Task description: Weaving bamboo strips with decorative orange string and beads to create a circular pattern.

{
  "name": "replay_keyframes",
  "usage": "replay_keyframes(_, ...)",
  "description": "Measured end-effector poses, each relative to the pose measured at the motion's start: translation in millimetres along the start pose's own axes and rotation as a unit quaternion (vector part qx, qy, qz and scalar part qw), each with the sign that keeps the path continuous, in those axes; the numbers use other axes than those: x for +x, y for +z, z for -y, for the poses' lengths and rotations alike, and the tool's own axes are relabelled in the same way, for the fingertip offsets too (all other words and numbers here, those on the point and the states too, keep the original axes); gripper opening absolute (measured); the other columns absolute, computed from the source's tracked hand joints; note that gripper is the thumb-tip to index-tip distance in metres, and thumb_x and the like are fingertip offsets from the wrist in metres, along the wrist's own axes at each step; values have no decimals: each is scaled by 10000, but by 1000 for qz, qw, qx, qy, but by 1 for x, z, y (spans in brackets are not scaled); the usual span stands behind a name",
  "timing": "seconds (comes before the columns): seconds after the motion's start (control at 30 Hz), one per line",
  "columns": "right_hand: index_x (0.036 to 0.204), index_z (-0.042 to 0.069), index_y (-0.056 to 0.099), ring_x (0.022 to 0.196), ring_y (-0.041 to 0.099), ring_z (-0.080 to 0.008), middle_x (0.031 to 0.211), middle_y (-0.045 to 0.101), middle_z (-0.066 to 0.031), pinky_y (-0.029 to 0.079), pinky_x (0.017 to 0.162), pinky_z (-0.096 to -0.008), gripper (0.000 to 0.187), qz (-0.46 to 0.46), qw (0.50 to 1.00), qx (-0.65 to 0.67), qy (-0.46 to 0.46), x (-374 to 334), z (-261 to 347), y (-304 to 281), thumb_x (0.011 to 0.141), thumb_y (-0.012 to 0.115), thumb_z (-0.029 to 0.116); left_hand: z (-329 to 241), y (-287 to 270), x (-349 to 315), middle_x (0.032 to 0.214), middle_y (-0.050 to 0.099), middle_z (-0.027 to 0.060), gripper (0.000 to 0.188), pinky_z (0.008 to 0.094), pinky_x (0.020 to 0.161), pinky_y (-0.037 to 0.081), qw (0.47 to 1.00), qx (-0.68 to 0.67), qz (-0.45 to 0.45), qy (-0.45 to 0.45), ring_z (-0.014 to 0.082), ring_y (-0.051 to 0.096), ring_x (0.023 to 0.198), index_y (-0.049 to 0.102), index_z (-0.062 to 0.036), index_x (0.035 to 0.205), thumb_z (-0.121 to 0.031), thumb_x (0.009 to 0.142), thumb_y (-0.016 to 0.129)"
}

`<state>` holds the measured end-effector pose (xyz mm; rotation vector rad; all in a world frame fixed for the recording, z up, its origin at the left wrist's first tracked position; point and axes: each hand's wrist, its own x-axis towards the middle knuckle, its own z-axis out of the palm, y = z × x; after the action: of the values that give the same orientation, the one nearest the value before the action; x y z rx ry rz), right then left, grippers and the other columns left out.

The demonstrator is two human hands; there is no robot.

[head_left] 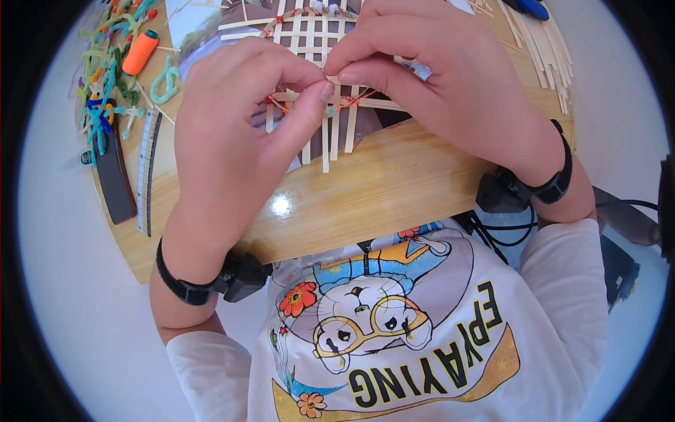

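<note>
A lattice of pale flat wooden strips lies in front of me, woven over and under, with loose strip ends pointing toward me. Orange-red thread crosses its near side, and a small pale green piece sits among the strips there. My left hand pinches the thread with thumb and forefinger over the lattice. Fingertip to fingertip with it, my right hand is closed in a pinch at the same spot. The fingers partly cover the thread and the weave beneath.
At left lie fuzzy coloured pipe cleaners, an orange spool, a clear ruler and a dark long case. Loose wooden strips and a blue-black handle lie far right. The wooden table's edge is near my body.
</note>
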<state>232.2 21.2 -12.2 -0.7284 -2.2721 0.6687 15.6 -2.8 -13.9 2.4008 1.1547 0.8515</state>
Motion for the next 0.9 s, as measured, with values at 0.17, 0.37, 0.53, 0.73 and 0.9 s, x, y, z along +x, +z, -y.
replay_keyframes(0.17, 890, 52, 647, 754, 534, -271, 784, 522, -87, 434, 683, -353, 109, 46, 996, -9, 78, 1, 6, -5, 834, 686, 136, -2, 0, -1, 829, 626, 67, 90, 272, 722, 452, 1000, -9, 1, -16, 180, 579, 777, 633, -6, 856, -8, 796, 700)
replay_keyframes(0.37, 888, 48, 632, 754, 544, -267, 798, 536, -93, 442, 667, -344, 97, 29, 998, 21, 59, 3, 6, -8, 835, 679, 115, -2, -2, -4, 900, 646, 65, 152, 293, 731, 463, 997, 19, 65, -29, 200, 594, 825, 656, -35, 888, -41, 762, 740)
replay_keyframes(0.53, 888, 48, 631, 769, 558, -262, 813, 555, -99, 459, 685, -332, 74, 97, 985, 98, 105, -1, -1, -7, 838, 666, 89, -2, -1, -5, 950, 648, 49, 192, 336, 790, 457, 996, 40, 83, 2, 246, 593, 884, 675, -75, 888, -51, 717, 758)
replay_keyframes(0.73, 898, 44, 639, 773, 567, -260, 822, 571, -102, 466, 686, -328, 75, 110, 982, 121, 90, -1, -1, -8, 834, 666, 74, -12, -2, -7, 971, 647, 36, 172, 344, 819, 443, 991, 90, 96, -11, 254, 591, 912, 675, -84, 865, -34, 715, 742)
replay_keyframes(0.9, 899, 38, 642, 769, 573, -258, 823, 578, -105, 468, 682, -326, 75, 106, 981, 131, 90, -1, -3, -10, 834, 666, 67, -12, -1, -6, 967, 651, 40, 176, 344, 819, 439, 990, 96, 105, -5, 249, 593, 913, 673, -80, 855, -27, 704, 747)
